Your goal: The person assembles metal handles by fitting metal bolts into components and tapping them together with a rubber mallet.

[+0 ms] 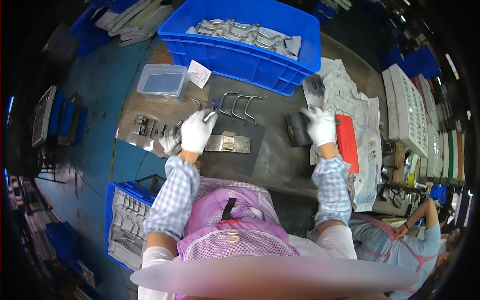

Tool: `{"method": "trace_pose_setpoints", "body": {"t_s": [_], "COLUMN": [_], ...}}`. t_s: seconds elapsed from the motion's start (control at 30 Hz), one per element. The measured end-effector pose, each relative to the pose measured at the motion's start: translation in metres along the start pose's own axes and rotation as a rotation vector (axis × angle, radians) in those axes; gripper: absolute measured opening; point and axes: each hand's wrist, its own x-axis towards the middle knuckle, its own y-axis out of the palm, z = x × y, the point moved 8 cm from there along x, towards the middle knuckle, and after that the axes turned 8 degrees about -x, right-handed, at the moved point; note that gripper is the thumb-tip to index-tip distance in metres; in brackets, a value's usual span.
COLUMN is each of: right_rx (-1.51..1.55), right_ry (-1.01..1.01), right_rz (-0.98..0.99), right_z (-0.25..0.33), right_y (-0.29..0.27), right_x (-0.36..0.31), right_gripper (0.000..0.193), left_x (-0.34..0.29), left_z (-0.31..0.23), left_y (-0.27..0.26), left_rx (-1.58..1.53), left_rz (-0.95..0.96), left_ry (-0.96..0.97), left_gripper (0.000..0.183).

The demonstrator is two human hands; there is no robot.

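Note:
My left hand [196, 132], in a white glove, is raised over the left part of the workbench with its fingers pinched together. A small thin blue piece [214, 103] shows at its fingertips; its kind is unclear. Just right of that hand, a metal plate fixture [228, 143] with a raised centre block lies on a dark mat [255, 155]. Beyond it lie several bent metal rods [243, 107] shaped like handles. My right hand [321, 126], also gloved and slightly blurred, grips the right side of a dark blocky object [298, 129].
A large blue crate [240, 65] of bent rods stands at the back. Left are a clear plastic box [162, 82], a white card [199, 74], metal clamps [144, 126] and a grey cloth [171, 141]. A red folder [346, 142] lies on papers at right. Another person [400, 245] is at lower right.

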Motion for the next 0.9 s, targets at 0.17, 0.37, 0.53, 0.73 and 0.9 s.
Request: {"method": "trace_pose_setpoints", "body": {"t_s": [0.17,0.37,0.53,0.73,0.9], "right_rx": [-0.276,-0.233,0.097,0.488,1.579], "right_ry": [-0.215,0.285,0.519,0.631,0.94], "right_rz": [0.138,0.243,0.157,0.127,0.529], "right_z": [-0.024,0.024,0.04,0.018,0.09], "right_y": [0.054,0.026,0.054,0.056,0.006], "right_x": [-0.048,-0.099,-0.182,-0.177,-0.096], "right_gripper": [0.02,0.018,0.042,0.053,0.034], "left_x": [0.029,0.075,0.084,-0.035,-0.123], "left_z": [0.058,0.051,0.048,-0.022,-0.018], "left_y": [0.067,0.113,0.09,-0.078,0.013], "left_rx": [0.45,0.423,0.177,0.003,-0.121], "left_rz": [0.164,0.297,0.355,0.078,0.184], "left_ry": [-0.068,-0.137,-0.29,0.17,0.175], "left_gripper": [0.025,0.02,0.036,0.024,0.021]}}
